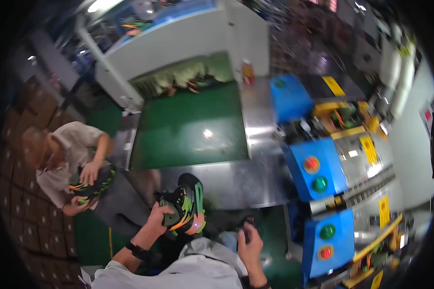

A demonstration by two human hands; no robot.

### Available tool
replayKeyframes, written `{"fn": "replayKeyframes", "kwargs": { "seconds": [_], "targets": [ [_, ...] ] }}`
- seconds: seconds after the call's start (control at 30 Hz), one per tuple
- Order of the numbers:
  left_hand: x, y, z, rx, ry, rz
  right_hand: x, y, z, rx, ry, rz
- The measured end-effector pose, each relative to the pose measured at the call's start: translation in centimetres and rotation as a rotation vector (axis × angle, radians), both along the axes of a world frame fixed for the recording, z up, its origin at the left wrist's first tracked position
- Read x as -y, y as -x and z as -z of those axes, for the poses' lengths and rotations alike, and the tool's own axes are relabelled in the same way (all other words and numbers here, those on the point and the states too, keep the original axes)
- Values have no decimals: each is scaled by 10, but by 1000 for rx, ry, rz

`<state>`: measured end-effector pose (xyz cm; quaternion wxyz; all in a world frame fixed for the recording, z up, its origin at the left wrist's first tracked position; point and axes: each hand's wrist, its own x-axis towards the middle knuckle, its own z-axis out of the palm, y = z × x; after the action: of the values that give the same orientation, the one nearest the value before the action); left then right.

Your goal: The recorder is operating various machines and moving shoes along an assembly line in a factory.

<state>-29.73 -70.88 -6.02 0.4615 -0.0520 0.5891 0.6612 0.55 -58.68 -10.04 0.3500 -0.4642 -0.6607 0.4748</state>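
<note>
My left hand (156, 219) is closed around a black sneaker (187, 206) with green and orange patterning, held in front of my body at the near side of the metal table. A dark band circles that wrist. To the right, my right hand (250, 245) is raised beside the table's near edge, its fingers curled. A small dark thing (248, 222) shows at its fingertips; blur hides what it is. At left, a co-worker (72, 159) holds another black, green and orange shoe (92, 183) in both hands.
A green conveyor belt (193, 126) runs from an opening to the metal table (226, 185). Blue machine housings (316, 168) with red and green buttons line the right side, with yellow-framed stations behind them. Stacked brown boxes (38, 231) stand at left. A small bottle (247, 72) sits beyond the belt.
</note>
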Motion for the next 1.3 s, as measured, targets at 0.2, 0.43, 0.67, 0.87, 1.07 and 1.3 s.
{"fn": "replayKeyframes", "kwargs": {
  "seconds": [0.2,0.43,0.67,0.87,1.07,1.3],
  "targets": [
    [3,81,50,-964,366,-14,-31,-8,17,114,-6,-113],
    [-14,166,46,-1440,696,-91,-93,69,23,37,249,223],
    [-266,284,156,-1424,486,339,-271,325,23,329,27,-479],
    [-321,425,227,-1542,596,290,-484,537,-10,694,-302,-731],
    [-303,448,281,-1460,699,235,-618,721,79,602,-191,-819],
    [-291,449,275,-1482,775,291,-524,675,130,479,-413,-445]
  ]
}}
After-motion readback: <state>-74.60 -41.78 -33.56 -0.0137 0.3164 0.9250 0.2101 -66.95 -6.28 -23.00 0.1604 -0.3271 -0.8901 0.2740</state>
